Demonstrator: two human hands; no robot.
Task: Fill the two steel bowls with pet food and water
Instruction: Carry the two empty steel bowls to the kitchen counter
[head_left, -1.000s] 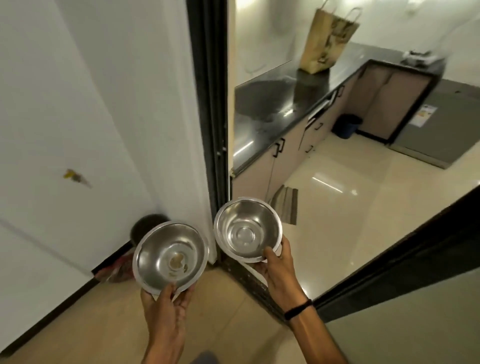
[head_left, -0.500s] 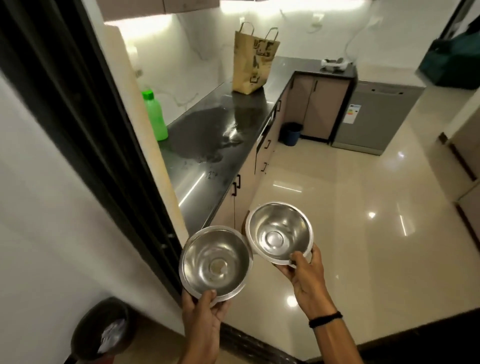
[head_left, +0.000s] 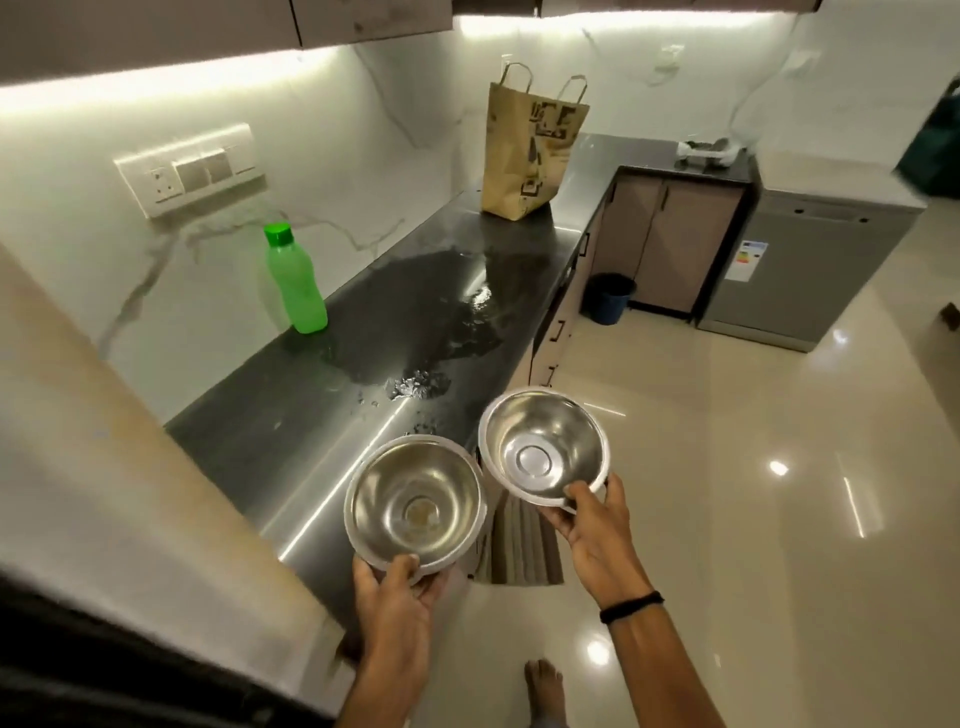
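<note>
Wet counter (head_left: 291, 447) nearer bowls (head_left: 415, 499); bottle (head_left: 296, 283), bag (head_left: 524, 156) atop.

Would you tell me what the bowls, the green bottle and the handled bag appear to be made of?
Left bowl and right bowl: polished steel, mirror-like reflections. Green bottle: probably translucent plastic, opaque cap. Bag: seemingly brown paper, matte and creased.

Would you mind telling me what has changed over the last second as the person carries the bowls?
The person walked through the doorway into the kitchen, bringing the left steel bowl and right steel bowl up to the black countertop, where a green bottle and paper bag stand. Unchanged: the left hand and right hand each grip one bowl's near rim; both unfilled.
</note>
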